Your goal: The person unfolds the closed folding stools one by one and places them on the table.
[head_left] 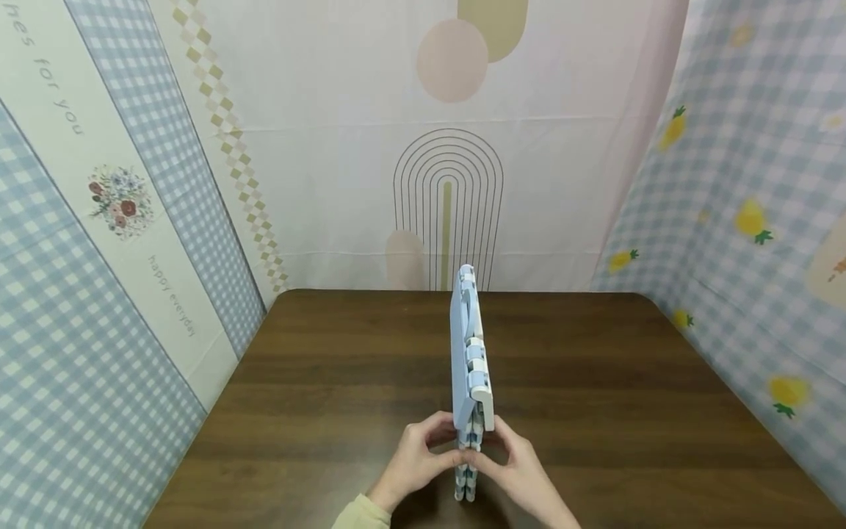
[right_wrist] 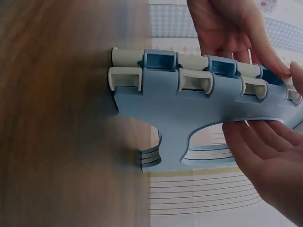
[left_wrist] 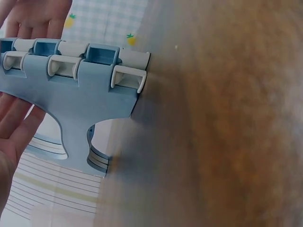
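A folding step stool (head_left: 466,345) in pale blue and white plastic, folded nearly flat, stands upright on the wooden table (head_left: 317,397). Its hinge knuckles (right_wrist: 194,81) and the cut-out leg panels (left_wrist: 75,109) show up close in the wrist views. On the left side my left hand (head_left: 423,454) grips the stool's lower part, thumb at the near edge. From the other side my right hand (head_left: 522,466) grips it too, and the two thumbs meet at that edge. In the head view the upper panels hide some of the fingers.
Behind the table hangs a pale cloth (head_left: 330,191) with an arch print. Checked cloths hang at the left (head_left: 73,308) and at the right (head_left: 720,242). The table's far edge runs behind the stool.
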Available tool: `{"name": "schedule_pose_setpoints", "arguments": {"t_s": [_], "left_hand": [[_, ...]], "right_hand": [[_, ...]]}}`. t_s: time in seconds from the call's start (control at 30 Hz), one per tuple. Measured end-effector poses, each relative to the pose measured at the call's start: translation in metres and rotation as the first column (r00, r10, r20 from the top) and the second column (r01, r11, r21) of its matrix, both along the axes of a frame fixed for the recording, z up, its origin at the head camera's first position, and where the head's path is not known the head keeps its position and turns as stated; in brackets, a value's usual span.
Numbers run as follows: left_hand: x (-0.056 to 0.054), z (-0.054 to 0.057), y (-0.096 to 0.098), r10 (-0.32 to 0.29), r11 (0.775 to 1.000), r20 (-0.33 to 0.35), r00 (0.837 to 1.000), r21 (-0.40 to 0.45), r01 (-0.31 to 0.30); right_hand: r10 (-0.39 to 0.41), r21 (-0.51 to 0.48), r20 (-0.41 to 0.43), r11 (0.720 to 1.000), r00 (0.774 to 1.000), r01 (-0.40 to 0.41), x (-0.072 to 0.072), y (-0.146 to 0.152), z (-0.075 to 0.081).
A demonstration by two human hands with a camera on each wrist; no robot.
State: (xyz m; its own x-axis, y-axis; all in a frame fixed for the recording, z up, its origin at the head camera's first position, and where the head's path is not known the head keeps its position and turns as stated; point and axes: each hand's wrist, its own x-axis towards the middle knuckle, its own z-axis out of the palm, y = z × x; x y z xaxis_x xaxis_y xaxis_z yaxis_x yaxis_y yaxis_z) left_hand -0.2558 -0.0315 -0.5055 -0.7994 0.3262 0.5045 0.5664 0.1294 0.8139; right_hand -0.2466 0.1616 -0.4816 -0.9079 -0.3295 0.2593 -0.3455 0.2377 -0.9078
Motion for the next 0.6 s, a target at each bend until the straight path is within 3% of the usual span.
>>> {"name": "schedule_pose_setpoints", "arguments": {"t_s": [0.1,0.33,0.43,0.6], "left_hand": [[-0.008,0.002,0.008,0.024,1.0,0.019,1.0,-0.013,-0.023],[-0.003,0.01,0.0,0.089,0.995,0.084,0.992,-0.052,-0.085],[-0.001,0.011,-0.006,0.116,0.992,0.073,0.991,-0.05,-0.113],[-0.001,0.011,-0.013,0.118,0.991,0.0,0.993,-0.061,-0.117]], "right_hand": [[-0.007,-0.005,-0.007,1.0,1.0,0.007,-0.012,0.008,0.0],[0.002,0.0,0.011,1.0,1.0,-0.002,-0.014,0.017,0.003],[0.012,0.007,0.006,1.0,1.0,-0.012,-0.017,0.021,0.003],[0.002,-0.005,-0.064,1.0,0.998,-0.003,-0.018,0.025,0.001]]}}
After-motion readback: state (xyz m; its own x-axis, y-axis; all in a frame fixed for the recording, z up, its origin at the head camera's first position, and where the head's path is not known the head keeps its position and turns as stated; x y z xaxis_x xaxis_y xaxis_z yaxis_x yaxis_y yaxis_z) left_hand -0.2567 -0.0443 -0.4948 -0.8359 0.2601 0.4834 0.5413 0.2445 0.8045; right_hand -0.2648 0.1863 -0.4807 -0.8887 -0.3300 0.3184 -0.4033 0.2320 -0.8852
